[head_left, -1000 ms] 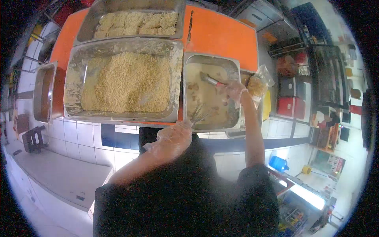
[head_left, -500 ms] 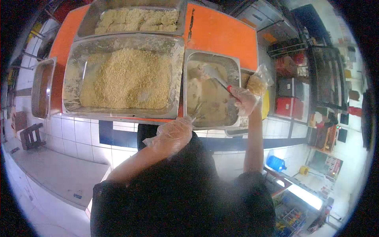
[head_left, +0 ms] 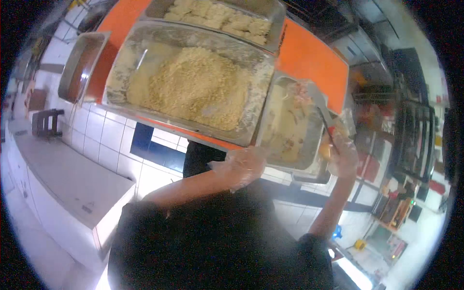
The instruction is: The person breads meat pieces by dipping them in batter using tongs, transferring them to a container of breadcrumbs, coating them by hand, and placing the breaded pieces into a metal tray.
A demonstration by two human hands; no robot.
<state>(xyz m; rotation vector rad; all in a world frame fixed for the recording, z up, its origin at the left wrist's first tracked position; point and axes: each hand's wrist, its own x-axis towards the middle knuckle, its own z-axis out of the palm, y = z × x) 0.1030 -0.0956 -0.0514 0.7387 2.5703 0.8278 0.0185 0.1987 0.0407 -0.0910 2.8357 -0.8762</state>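
My right hand (head_left: 344, 155), in a clear plastic glove, is wrapped round the handle of a spatula (head_left: 320, 104). Pinkish pieces (head_left: 302, 93) lie by its blade at the far end of a steel pan (head_left: 313, 153) of pale liquid. My left hand (head_left: 245, 166), also gloved, is closed at the near left corner of that pan; whatever its fingers hold is hidden. To its left, a large steel tray (head_left: 116, 79) contains a heap of yellowish crumbs (head_left: 198, 84).
Behind the large tray, another steel tray (head_left: 276, 29) holds crumb-coated pieces. A narrow metal pan (head_left: 77, 67) sits at the left of the orange table (head_left: 311, 55). A white counter (head_left: 63, 174) stands at lower left.
The view has turned, so the trays appear tilted. My right hand has drawn the spatula towards the pan's far right corner, with the pinkish pieces now there. The metal tool by my left hand no longer shows.
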